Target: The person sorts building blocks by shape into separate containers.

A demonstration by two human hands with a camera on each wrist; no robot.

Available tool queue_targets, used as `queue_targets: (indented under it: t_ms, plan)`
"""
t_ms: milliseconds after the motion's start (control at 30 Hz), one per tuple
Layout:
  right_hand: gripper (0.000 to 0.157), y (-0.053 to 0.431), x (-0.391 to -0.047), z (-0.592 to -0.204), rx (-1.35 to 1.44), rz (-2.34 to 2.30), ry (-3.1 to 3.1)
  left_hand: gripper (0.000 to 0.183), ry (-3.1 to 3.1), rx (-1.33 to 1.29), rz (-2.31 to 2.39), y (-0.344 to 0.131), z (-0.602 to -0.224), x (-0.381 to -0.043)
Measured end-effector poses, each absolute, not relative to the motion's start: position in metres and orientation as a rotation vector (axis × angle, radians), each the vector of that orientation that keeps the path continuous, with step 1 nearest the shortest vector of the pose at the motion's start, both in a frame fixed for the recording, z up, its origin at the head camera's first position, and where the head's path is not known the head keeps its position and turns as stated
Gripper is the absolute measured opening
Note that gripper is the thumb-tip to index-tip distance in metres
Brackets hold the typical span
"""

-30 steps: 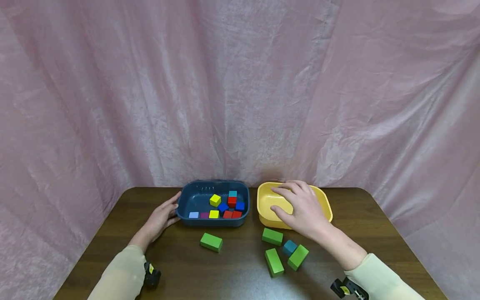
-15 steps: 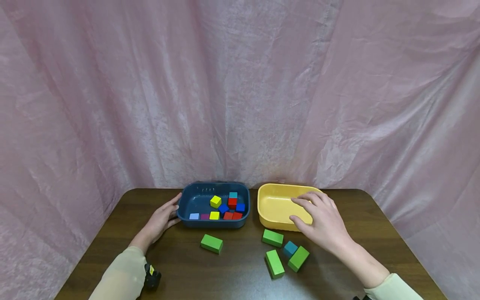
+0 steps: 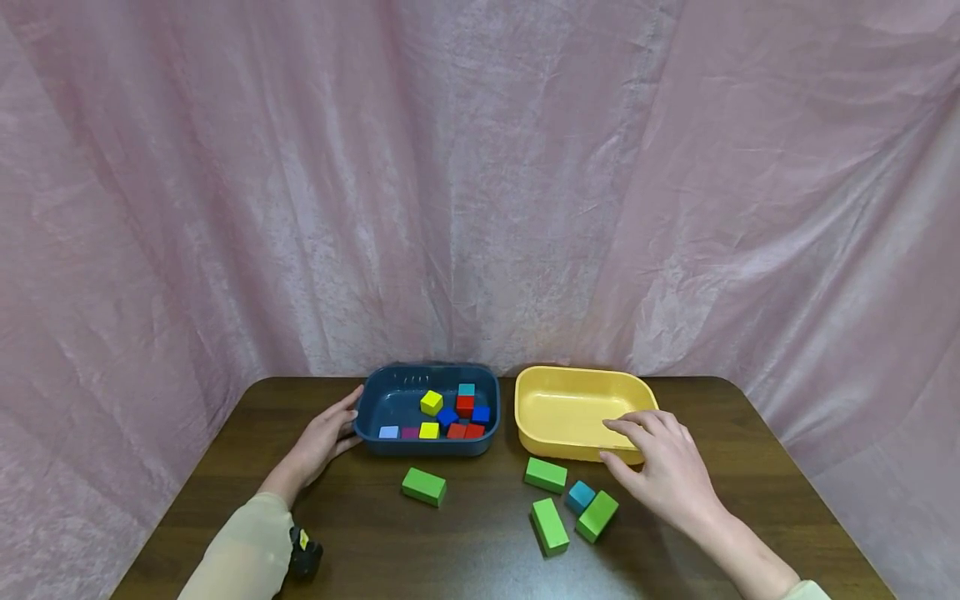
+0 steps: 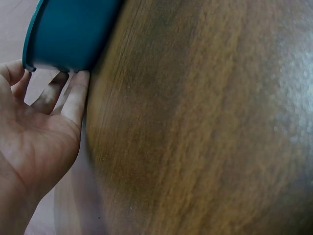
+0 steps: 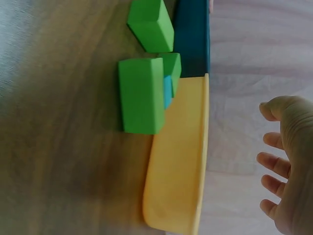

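Note:
A dark blue bin (image 3: pixel 431 446) holds several small cubes, among them a yellow cube (image 3: pixel 431 403) and red ones. At its left end, my left hand (image 3: pixel 321 442) rests extended fingers against the wall; the left wrist view shows the fingertips (image 4: pixel 81 78) touching it. My right hand (image 3: pixel 667 467) hovers with spread fingers over the near right corner of the yellow bin (image 3: pixel 577 451), holding nothing. In the right wrist view the hand stands apart from that bin.
In front of the yellow bin lie three green blocks, one green block (image 3: pixel 597 517) beside a teal cube (image 3: pixel 581 497). Another green block (image 3: pixel 423 487) is in front of the blue bin. A pink curtain (image 3: pixel 480 183) hangs behind the wooden table (image 3: pixel 360 550).
My right hand has moved right and towards me, from over the middle of the yellow bin to its near right corner. The left hand stays at the blue bin.

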State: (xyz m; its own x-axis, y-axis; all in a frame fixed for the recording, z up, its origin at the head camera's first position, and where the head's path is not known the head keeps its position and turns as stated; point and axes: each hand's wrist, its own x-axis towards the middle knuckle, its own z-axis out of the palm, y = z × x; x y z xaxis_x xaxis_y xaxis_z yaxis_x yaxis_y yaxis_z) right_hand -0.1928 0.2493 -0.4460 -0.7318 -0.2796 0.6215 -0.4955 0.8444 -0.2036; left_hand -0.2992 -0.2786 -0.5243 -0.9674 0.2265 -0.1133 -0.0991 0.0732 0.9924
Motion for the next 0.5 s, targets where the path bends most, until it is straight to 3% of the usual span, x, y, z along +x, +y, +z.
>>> queue_targets:
  t_ms: [500]
  plan:
    - [0.031, 0.236, -0.177, -0.478, 0.498, 0.417, -2.538, 0.056, 2.123, 0.125, 1.977, -0.278, -0.524, -0.3]
